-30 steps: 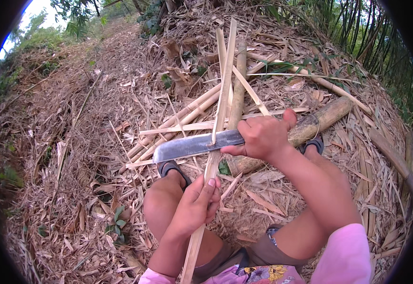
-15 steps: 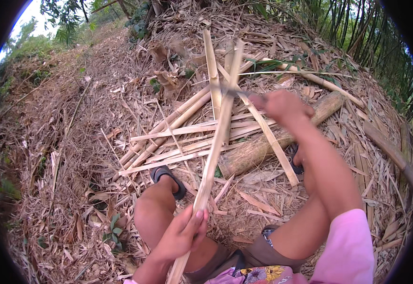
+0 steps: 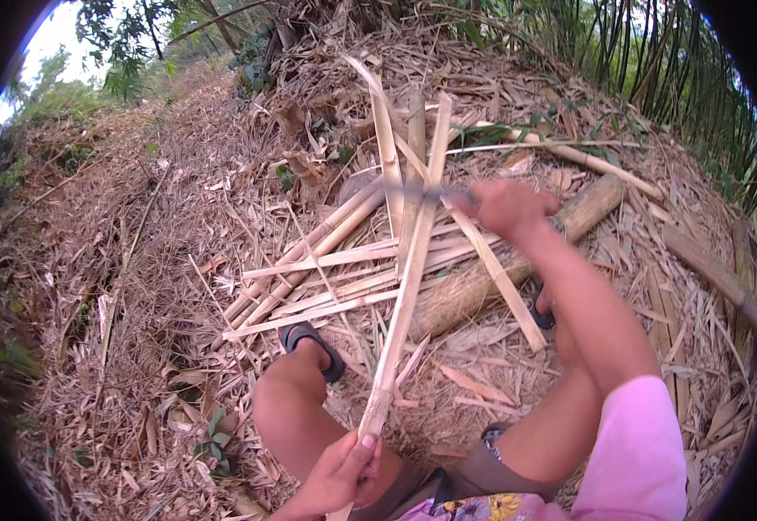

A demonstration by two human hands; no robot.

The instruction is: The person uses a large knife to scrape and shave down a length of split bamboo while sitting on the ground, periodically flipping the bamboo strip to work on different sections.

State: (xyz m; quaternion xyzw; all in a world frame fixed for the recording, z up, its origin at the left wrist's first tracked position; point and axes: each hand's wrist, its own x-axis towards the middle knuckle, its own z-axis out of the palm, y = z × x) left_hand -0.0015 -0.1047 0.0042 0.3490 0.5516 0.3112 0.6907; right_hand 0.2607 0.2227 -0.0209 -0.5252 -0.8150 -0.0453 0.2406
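My left hand (image 3: 343, 473) is closed around the near end of a long, pale bamboo strip (image 3: 400, 334) that slants away from me. Farther out, my right hand (image 3: 510, 208) grips the handle of a knife. The dark knife blade (image 3: 413, 191), smeared by motion, lies across the upper part of the strip, pointing left. Above the blade a thin bamboo sliver (image 3: 368, 76) curves up to the left; where its lower end joins is hard to make out. Another flat bamboo strip (image 3: 500, 273) slants below my right hand, toward my right foot.
A thick bamboo log (image 3: 456, 302) lies between my feet, running to the right. Several split strips (image 3: 322, 260) and thin bamboo poles (image 3: 309, 239) lie at the left. A stump (image 3: 304, 178) stands beyond them. Dry leaf litter covers the ground; a long pole (image 3: 717, 278) lies right.
My left hand and the bamboo strip have shifted toward me. The right hand with the knife has moved slightly left and down. A curved sliver now shows above the blade.
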